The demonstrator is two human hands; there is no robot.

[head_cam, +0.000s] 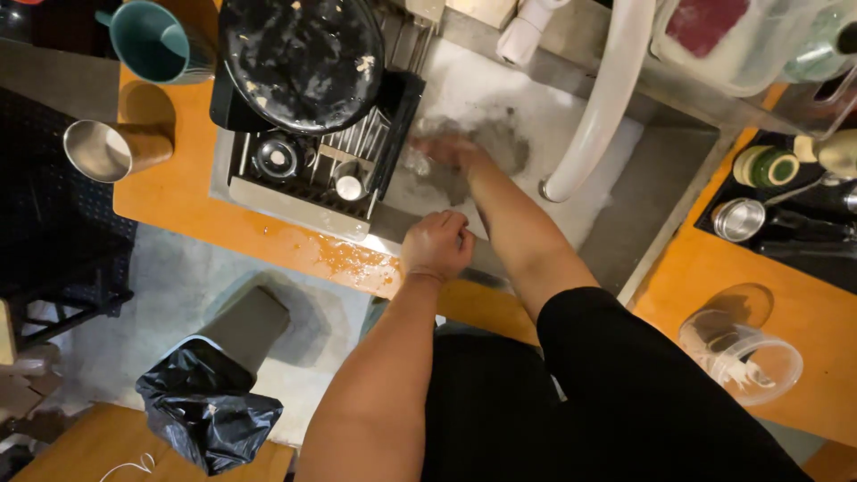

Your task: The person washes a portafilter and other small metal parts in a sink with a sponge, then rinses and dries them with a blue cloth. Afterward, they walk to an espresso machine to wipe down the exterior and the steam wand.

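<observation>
I am looking down at my two arms over a sink point(661, 178). Nearest to me, my left hand point(436, 245) is resting on the front rim of the sink, where the orange surface point(178, 201) is wet. The hand is clenched into a fist, and I cannot tell if anything is inside it.

Going farther, toward 12 o'clock from that fist, my right hand point(444, 150) is reaching down into the sink and is pressing on the wet grey bottom. It is blurred, so I cannot tell if the fingers are released or grasping something.

Just beside it, at 9 o'clock, a black dish rack point(393, 143) is sitting over the sink's left part, holding small metal lids. On the far end of the rack a black pan point(299, 58) with soap foam is lying. At 3 o'clock from the right hand, a white hose point(598, 107) is hanging down into the sink.

Far at 10 o'clock, a teal mug point(152, 40) and a steel cup point(112, 150) are lying on the surface.
</observation>
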